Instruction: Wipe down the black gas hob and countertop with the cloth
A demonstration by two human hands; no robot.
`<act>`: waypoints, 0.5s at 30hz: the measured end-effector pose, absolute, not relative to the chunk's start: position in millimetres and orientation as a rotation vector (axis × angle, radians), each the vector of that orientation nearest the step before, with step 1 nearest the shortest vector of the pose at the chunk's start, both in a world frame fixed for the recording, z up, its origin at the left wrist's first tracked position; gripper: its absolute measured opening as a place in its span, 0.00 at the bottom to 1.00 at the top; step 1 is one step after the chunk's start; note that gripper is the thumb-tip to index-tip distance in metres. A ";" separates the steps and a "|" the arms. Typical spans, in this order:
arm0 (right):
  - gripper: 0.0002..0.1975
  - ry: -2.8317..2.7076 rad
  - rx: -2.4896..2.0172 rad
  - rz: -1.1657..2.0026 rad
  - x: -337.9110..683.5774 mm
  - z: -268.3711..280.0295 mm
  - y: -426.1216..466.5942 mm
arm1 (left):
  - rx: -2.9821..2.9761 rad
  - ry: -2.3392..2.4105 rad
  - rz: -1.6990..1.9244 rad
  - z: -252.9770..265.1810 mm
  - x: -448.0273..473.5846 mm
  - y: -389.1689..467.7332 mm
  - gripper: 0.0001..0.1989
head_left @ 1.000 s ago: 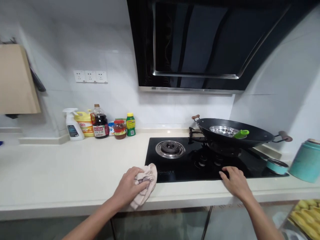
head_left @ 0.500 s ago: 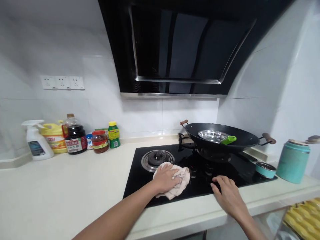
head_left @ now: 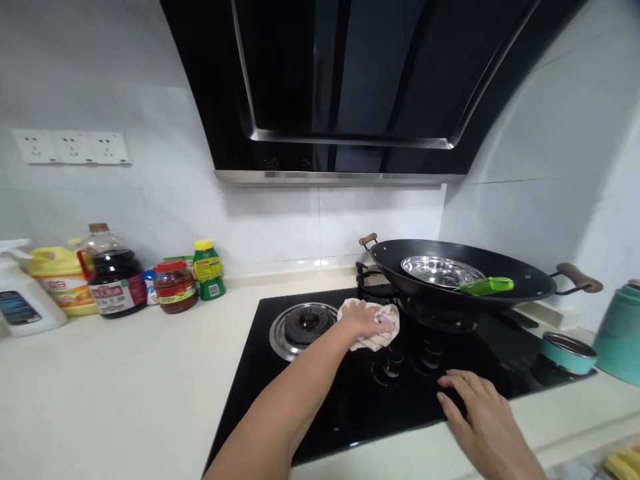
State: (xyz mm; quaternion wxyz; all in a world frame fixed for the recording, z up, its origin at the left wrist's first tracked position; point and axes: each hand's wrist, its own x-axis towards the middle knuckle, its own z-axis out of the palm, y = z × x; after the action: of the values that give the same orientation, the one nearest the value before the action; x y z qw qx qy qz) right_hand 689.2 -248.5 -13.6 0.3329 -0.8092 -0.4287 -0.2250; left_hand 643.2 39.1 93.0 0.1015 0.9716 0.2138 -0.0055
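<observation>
My left hand (head_left: 364, 320) presses a crumpled pale pink cloth (head_left: 387, 327) onto the black glass cooktop (head_left: 345, 407), just right of the left burner (head_left: 305, 325). Its fingers are bent over the cloth. My right hand (head_left: 480, 413) hovers over or rests at the cooktop's front edge, fingers loosely curved and apart, holding nothing. Two black control knobs (head_left: 393, 363) lie between the cloth and my right hand. On the right burner sits a large black wok (head_left: 530, 280) with wooden handles, holding a shiny steel bowl (head_left: 440, 270) and a green-handled utensil (head_left: 487, 287).
Along the left wall stand a white spray bottle (head_left: 27, 300), a yellow jug (head_left: 65, 280), a dark sauce bottle (head_left: 117, 283), a red-lidded jar (head_left: 175, 288) and a green bottle (head_left: 209, 272). At right are a teal bowl (head_left: 569, 353) and teal canister (head_left: 623, 333). A black range hood (head_left: 320, 87) overhangs.
My left hand has slid the cloth away from the cooktop's front, back and right toward the wok. My right hand stays by the front edge. The view has shifted closer.
</observation>
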 end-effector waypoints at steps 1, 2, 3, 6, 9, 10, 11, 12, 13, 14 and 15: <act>0.15 -1.118 -2.109 -0.593 689.6 -13.9 -248.9 | 2.875 0.637 -0.026 95.4 647.8 49.2 0.47; 0.15 -1.116 -2.105 -0.597 690.0 -14.1 -249.2 | 2.884 0.644 -0.029 97.8 651.2 60.3 0.46; 0.15 -1.117 -2.102 -0.600 690.4 -14.3 -249.5 | 2.894 0.652 -0.023 99.9 653.6 72.2 0.44; 0.15 -1.114 -2.089 -0.605 694.3 -15.9 -250.6 | 2.918 0.704 0.010 103.9 657.1 109.4 0.32; 0.15 -1.141 -2.091 -0.600 702.6 -18.7 -252.9 | 2.920 0.792 0.035 103.9 657.3 142.7 0.22; 0.15 -1.159 -2.097 -0.591 705.0 -19.3 -253.9 | 2.917 0.822 0.046 103.4 656.5 152.3 0.21; 0.15 -1.174 -2.103 -0.580 706.6 -19.5 -254.6 | 2.913 0.853 0.058 102.9 655.0 161.2 0.21; 0.14 -1.177 -2.107 -0.571 707.1 -19.1 -255.2 | 2.907 0.885 0.067 102.5 652.9 169.5 0.20; 0.14 -1.164 -2.108 -0.563 706.4 -18.2 -255.4 | 2.900 0.917 0.075 102.1 650.0 177.5 0.20; 0.14 -1.140 -2.105 -0.560 704.8 -16.9 -255.3 | 2.892 0.946 0.080 101.9 646.3 185.1 0.20; 0.15 -1.116 -2.099 -0.557 702.5 -15.3 -255.0 | 2.885 0.972 0.082 101.9 641.8 192.5 0.20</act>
State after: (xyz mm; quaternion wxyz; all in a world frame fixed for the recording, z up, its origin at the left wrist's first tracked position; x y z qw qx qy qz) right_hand 702.5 -255.0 -15.3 0.3430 -0.8074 -0.4295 -0.2144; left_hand 641.8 192.5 101.9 0.0483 0.9462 0.3187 0.0269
